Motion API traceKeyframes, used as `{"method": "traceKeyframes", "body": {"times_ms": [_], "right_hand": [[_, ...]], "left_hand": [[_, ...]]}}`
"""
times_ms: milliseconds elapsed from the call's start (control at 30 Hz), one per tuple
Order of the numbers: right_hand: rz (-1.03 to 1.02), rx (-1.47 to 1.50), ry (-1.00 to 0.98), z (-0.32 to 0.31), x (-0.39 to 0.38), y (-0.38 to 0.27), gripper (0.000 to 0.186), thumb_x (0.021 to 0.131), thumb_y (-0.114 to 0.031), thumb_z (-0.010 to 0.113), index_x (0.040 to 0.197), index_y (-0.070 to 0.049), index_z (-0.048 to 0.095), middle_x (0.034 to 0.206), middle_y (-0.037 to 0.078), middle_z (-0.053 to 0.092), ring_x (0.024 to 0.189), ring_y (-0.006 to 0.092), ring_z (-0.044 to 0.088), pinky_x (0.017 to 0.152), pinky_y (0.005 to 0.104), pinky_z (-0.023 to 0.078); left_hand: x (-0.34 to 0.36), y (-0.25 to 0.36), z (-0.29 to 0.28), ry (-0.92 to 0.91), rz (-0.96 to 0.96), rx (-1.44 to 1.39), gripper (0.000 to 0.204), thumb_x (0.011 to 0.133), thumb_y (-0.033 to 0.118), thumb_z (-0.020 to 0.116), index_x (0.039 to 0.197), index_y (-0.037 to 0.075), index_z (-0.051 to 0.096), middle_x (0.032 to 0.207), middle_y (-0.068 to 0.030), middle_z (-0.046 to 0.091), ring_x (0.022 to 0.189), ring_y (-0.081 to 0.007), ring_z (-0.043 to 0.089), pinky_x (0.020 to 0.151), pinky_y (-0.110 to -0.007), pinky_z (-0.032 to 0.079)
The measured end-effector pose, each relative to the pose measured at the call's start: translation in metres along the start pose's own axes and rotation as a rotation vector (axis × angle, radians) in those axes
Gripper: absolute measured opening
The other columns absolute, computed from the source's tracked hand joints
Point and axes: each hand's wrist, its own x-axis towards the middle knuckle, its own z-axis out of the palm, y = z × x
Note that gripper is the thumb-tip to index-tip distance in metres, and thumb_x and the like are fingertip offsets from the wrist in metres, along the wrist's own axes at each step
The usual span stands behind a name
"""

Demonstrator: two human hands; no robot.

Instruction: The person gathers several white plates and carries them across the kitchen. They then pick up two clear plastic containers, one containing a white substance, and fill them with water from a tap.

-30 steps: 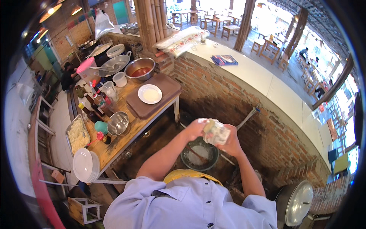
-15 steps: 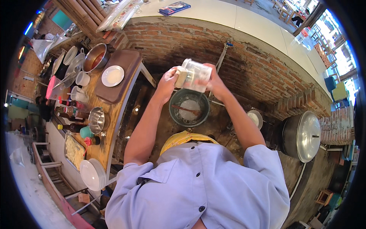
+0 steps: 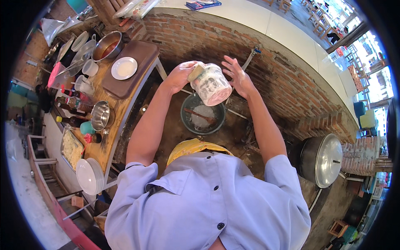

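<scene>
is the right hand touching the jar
Apart: the head view shows the right hand open beside the jar, a gap between them; the left hand holds it.

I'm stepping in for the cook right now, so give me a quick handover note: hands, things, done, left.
Left hand: grips the clear jar at its top, tilted over the dark pot.
Right hand: open, fingers spread, beside the jar's base.
Pot sits low by the brick wall, a wooden spoon and pale contents inside.
Done: jar lifted over the pot.
Left: likely emptying the jar; I can't see anything pouring.
</scene>
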Motion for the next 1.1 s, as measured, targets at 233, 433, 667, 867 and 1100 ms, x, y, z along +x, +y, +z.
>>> {"method": "traceKeyframes", "body": {"times_ms": [233, 433, 667, 867, 1100], "right_hand": [[-0.095, -0.113, 0.320, 0.025, 0.036, 0.035, 0.053, 0.100, -0.046, 0.055, 0.071, -0.002, 0.066, 0.065, 0.004, 0.063, 0.057, 0.0133, 0.053, 0.057, 0.0359, 0.045], [-0.575, -0.921, 0.802, 0.050, 0.045, 0.049, 0.059, 0.101, -0.046, 0.047, 0.069, 0.001, 0.065, 0.070, 0.027, 0.060, 0.071, 0.0466, 0.062, 0.061, 0.0528, 0.046], [-0.238, -0.851, 0.639, 0.079, 0.022, 0.018, 0.063, 0.098, -0.053, 0.049, 0.064, -0.002, 0.059, 0.060, 0.023, 0.050, 0.059, 0.0442, 0.054, 0.055, 0.0480, 0.040], [-0.437, 0.082, 0.501, 0.080, 0.035, -0.004, 0.055, 0.096, -0.048, 0.062, 0.065, -0.002, 0.063, 0.061, -0.004, 0.055, 0.056, 0.0092, 0.043, 0.051, 0.0319, 0.035], [-0.328, -0.204, 0.404, 0.077, 0.023, 0.007, 0.050, 0.094, -0.047, 0.067, 0.083, 0.002, 0.070, 0.070, -0.001, 0.062, 0.063, 0.0080, 0.056, 0.056, 0.0266, 0.045]], "left_hand": [[0.031, -0.023, -0.004, 0.409, 0.268, 0.130, 0.028, 0.098, 0.015, 0.052, 0.120, 0.001, 0.061, 0.110, -0.0098, 0.067, 0.102, -0.0213, 0.063, 0.090, -0.034, 0.048], [-0.002, -0.054, 0.047, 0.642, 0.594, 0.879, 0.044, 0.097, 0.016, 0.048, 0.137, -0.001, 0.045, 0.139, -0.0275, 0.049, 0.129, -0.0439, 0.046, 0.111, -0.047, 0.036], [0.001, -0.046, 0.030, 0.622, 0.452, 0.593, 0.037, 0.098, 0.016, 0.045, 0.132, 0.003, 0.047, 0.126, -0.0225, 0.057, 0.117, -0.0380, 0.056, 0.100, -0.047, 0.043], [0.012, -0.047, 0.010, 0.103, 0.138, -0.807, 0.042, 0.099, 0.029, 0.041, 0.128, 0.003, 0.058, 0.122, -0.0156, 0.066, 0.113, -0.0318, 0.063, 0.100, -0.045, 0.049], [0.024, -0.061, -0.010, 0.019, 0.026, -1.078, 0.053, 0.100, 0.035, 0.033, 0.132, -0.002, 0.053, 0.132, -0.0197, 0.059, 0.118, -0.0358, 0.059, 0.108, -0.050, 0.042]]}}
